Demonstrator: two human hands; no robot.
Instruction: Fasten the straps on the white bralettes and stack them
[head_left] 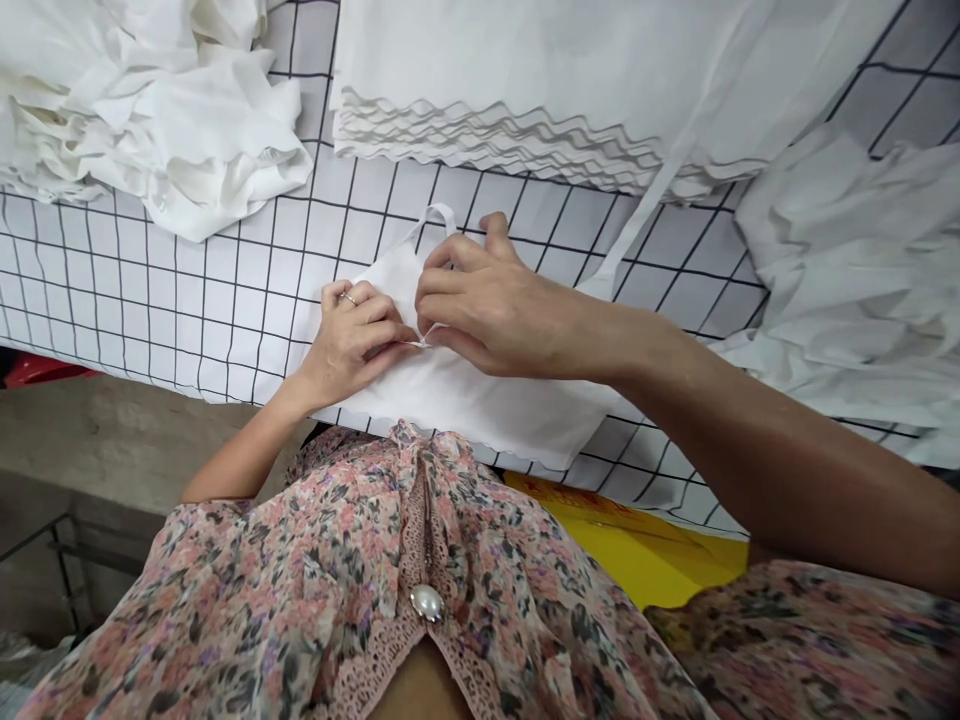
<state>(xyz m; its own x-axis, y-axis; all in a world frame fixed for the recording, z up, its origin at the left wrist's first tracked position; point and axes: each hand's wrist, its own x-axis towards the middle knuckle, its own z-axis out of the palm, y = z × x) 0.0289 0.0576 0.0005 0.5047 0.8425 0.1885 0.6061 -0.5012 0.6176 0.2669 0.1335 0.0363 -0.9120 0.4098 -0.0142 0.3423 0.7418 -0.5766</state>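
A white bra top (pixel 510 410) with thin straps lies flat on the checked cloth in front of me. My left hand (pixel 354 338), with a ring on one finger, rests on its left cup and pinches the fabric near the centre front. Close beside it, my right hand (pixel 484 300) bends over the middle of the top, thumb and fingers closed on the same spot. Whatever small piece sits between the fingertips is too small to name. One strap (pixel 646 210) stretches up and right across the table; the other strap loops above the left cup.
Stacked white fabric pieces with zigzag edges (pixel 480 125) lie at the back. White garments are heaped at the left (pixel 217 130) and at the right (pixel 862 280). Under the table's front edge is something yellow (pixel 645 550); a red object (pixel 45 370) shows at the left.
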